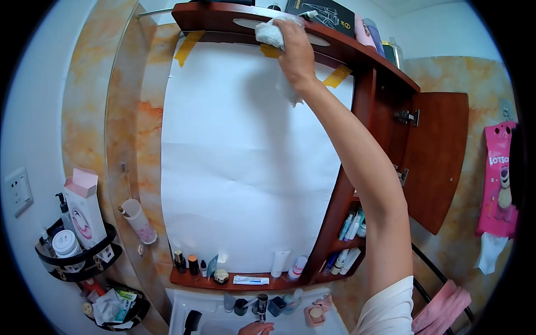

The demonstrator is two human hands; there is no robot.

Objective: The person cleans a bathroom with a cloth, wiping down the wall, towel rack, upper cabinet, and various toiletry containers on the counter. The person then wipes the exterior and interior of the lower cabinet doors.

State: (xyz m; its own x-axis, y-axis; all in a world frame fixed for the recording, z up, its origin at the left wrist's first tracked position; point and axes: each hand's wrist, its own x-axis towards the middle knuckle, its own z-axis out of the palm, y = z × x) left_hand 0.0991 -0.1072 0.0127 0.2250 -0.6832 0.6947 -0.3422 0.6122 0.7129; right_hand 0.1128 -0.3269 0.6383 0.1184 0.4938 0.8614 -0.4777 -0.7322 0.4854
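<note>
My right hand [297, 51] is raised to the top of the wooden mirror cabinet [360, 47]. Its fingers are closed round a crumpled white cloth [270, 34], pressed against the underside of the top board beside an oval light [245, 23]. A loose end of the cloth hangs below the wrist. White paper [245, 162] covers the mirror area, fixed along its top by yellow tape [190, 48]. At the bottom edge, my left hand [257, 328] shows only in part, close to the faucet [262, 304]; its grip is cut off from view.
Bottles, a tube and a toothpaste box [251, 280] line the lower shelf [212, 283] above the white sink [181, 307]. A cabinet door [438, 156] hangs open at right. Boxes [324, 15] stand on top. Corner racks [78, 268] hold toiletries at left.
</note>
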